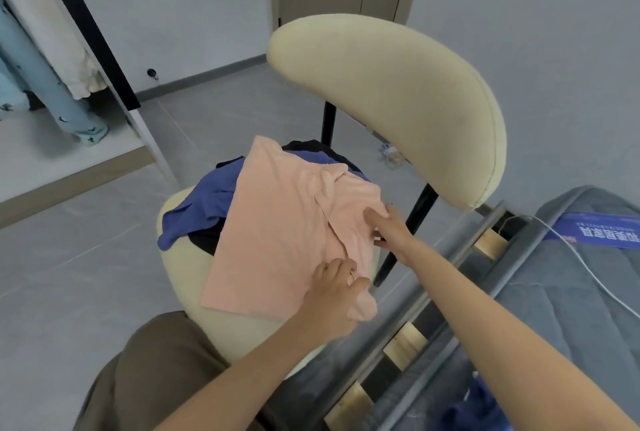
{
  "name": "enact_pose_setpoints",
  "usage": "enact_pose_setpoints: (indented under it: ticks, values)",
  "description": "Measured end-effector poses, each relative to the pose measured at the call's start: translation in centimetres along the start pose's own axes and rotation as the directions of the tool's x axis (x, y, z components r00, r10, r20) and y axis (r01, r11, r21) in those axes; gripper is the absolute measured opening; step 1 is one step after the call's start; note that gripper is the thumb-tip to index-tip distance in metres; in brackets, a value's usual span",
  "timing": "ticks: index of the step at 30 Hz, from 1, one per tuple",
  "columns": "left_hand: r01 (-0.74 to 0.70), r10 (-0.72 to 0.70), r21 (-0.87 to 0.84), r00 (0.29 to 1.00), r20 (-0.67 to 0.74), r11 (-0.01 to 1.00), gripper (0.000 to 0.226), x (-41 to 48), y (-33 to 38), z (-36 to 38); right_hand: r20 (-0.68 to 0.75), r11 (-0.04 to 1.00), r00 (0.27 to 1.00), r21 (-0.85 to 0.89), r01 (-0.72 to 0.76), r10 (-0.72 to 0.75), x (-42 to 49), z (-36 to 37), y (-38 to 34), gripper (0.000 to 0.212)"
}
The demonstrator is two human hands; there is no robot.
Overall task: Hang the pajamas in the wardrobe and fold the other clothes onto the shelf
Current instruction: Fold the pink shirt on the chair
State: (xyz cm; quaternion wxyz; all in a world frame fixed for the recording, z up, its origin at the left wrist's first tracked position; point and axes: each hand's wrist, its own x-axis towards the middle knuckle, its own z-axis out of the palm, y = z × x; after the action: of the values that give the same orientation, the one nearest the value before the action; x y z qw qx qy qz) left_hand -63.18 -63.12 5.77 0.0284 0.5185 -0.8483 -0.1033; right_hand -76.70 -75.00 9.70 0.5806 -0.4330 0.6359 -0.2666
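Seemingly halfway: pajamas [65, 108] hang in the wardrobe [52, 157]. The left grip [336, 292] and right grip [391, 230] pinch the pink shirt [277, 230] mid-fold. Beyond them, the blue garment [204, 202] and black garment [204, 240] lie unfolded.

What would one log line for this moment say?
folding | left hand pinches pink shirt | right hand holds its edge | on chair

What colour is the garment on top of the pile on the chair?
The top garment is plain light peach-pink, clearest in the head view.
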Motion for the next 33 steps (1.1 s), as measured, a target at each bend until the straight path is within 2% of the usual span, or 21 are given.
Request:
enact_pose_setpoints:
  ticks: [1,4,5,7,9,11,12,14,17,19,21,23,25,28,30,33]
  values:
    - [-0.013,0.012,0.04,0.999,0.043,0.999,0.072,-0.2,0.1,0.7,0.026,0.998,0.999,0.052,-0.021,0.019,0.1,-0.1,0.0,0.044]
    - [0.009,-0.016,0.081,0.996,0.085,0.997,0.078,-0.5,0.5,1.8,0.045,0.986,0.995,0.137,-0.09,0.085,0.7,-0.1,0.1,0.061]
    - [0.026,-0.029,0.066,0.999,0.043,0.997,0.072,-0.5,0.7,1.7,-0.006,0.993,0.996,0.086,-0.084,0.084,0.8,0.1,0.2,0.066]
    - [0.062,-0.059,0.025,0.991,-0.117,0.998,0.057,-0.7,0.9,1.2,-0.202,0.982,0.979,-0.185,-0.038,0.0,1.0,0.6,0.4,0.073]
    - [0.118,-0.106,0.026,0.953,-0.283,0.993,0.048,-0.7,0.7,0.5,-0.358,0.901,0.9,-0.426,0.078,-0.247,0.7,1.1,0.6,0.061]
    - [0.22,-0.184,0.043,0.896,-0.405,0.975,0.046,-0.9,0.0,-0.1,-0.349,0.834,0.815,-0.484,0.266,-0.463,0.6,1.5,0.3,0.037]
    - [0.278,-0.232,0.043,0.868,-0.44,0.96,0.045,-1.0,-0.3,-0.4,-0.3,0.827,0.814,-0.447,0.341,-0.498,0.5,1.7,-0.2,0.027]
    - [0.39,-0.337,0.016,0.815,-0.471,0.921,0.047,-1.2,-0.8,-0.7,-0.163,0.842,0.868,-0.379,0.385,-0.47,0.2,2.6,-1.3,0.02]
    - [0.516,-0.51,-0.097,0.768,-0.389,0.851,0.047,-1.4,-1.3,-1.0,-0.038,0.852,0.927,-0.407,0.328,-0.374,0.4,4.7,-2.6,0.022]
    - [0.619,-0.635,-0.143,0.742,-0.214,0.772,0.054,-1.3,-1.8,-1.1,-0.011,0.878,0.959,-0.405,0.255,-0.284,0.7,5.7,-3.1,0.03]
    - [0.671,-0.689,-0.169,0.721,-0.079,0.722,0.059,-1.1,-2.6,-0.7,0.025,0.886,0.975,-0.413,0.211,-0.221,1.2,6.3,-3.3,0.031]
    - [0.677,-0.697,-0.216,0.717,-0.025,0.704,0.055,-0.9,-3.5,-0.9,0.072,0.896,0.979,-0.395,0.205,-0.192,1.5,6.8,-3.6,0.025]
    - [0.663,-0.669,-0.213,0.741,0.052,0.718,0.042,-0.8,-4.3,-1.3,0.082,0.894,0.98,-0.402,0.198,-0.18,1.6,7.6,-4.0,0.047]
    - [0.639,-0.628,-0.253,0.767,0.131,0.727,0.028,-0.9,-5.3,-2.0,0.071,0.849,0.972,-0.477,0.229,-0.223,1.7,8.7,-4.4,0.055]
    - [0.611,-0.606,-0.279,0.787,0.113,0.741,0.025,-1.2,-5.3,-2.8,0.084,0.844,0.958,-0.456,0.283,-0.275,1.6,9.1,-4.8,0.053]
    - [0.566,-0.585,-0.305,0.81,0.032,0.766,0.028,-1.2,-4.8,-4.5,0.103,0.868,0.92,-0.306,0.391,-0.378,0.9,8.7,-5.9,0.047]
